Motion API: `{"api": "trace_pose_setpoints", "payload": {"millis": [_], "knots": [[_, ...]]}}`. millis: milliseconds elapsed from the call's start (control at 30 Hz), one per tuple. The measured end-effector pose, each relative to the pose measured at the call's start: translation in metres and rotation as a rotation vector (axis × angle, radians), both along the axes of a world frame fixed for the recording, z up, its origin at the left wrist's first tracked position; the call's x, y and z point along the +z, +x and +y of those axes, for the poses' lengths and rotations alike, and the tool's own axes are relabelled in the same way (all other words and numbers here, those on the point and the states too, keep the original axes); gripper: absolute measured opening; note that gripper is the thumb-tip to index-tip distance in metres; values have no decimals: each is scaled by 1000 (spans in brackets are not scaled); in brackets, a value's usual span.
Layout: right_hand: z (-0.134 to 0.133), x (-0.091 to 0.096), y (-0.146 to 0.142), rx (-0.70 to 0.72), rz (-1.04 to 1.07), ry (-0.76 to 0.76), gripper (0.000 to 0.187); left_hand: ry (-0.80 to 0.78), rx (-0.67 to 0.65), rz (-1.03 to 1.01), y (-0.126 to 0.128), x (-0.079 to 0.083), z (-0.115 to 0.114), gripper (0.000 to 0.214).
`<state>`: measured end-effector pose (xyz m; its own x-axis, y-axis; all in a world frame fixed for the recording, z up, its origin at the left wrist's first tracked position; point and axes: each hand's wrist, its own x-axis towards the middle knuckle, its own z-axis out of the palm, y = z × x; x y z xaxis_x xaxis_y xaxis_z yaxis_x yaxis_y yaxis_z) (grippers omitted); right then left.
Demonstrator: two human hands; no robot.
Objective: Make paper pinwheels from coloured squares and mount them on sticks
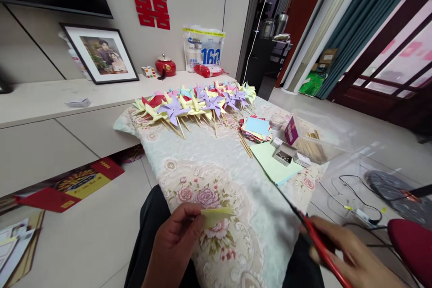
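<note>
Low over the flowered tablecloth (232, 171), my left hand (180, 243) pinches a small folded piece of yellow paper (218, 215) between thumb and fingers. My right hand (351, 252), at the lower right, is closed around a red-handled tool (322, 247). A thin dark shaft reaches from it towards the light green paper sheets (270, 164); blur hides its exact kind. On those sheets stands a small open box of metal pins (284, 155). Colourful paper pinwheels (195, 103) on wooden sticks lie crowded at the table's far end.
Stacked coloured paper (257, 127) and loose wooden sticks (245, 146) lie right of centre. A clear plastic container (324, 139) with sticks stands at the right edge. Behind the pinwheels runs a white cabinet (101, 99) with a framed photo (101, 54). Cables (361, 213) cross the floor.
</note>
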<state>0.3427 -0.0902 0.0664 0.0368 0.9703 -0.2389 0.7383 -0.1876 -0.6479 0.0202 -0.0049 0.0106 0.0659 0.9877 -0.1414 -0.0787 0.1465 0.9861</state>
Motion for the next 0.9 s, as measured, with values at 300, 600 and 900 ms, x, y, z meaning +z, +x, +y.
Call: {"api": "trace_pose_setpoints", "payload": {"millis": [300,600,900], "knots": [[71,-16,19,-111,-622,35,23,-122,20,-57,14,-9,5,30],[101,-36,11,-99,-750,103,30,-134,43,-87,35,-3,29,21],[96,-32,1,-86,-830,245,22,-81,122,-200,56,-6,72,19]]}}
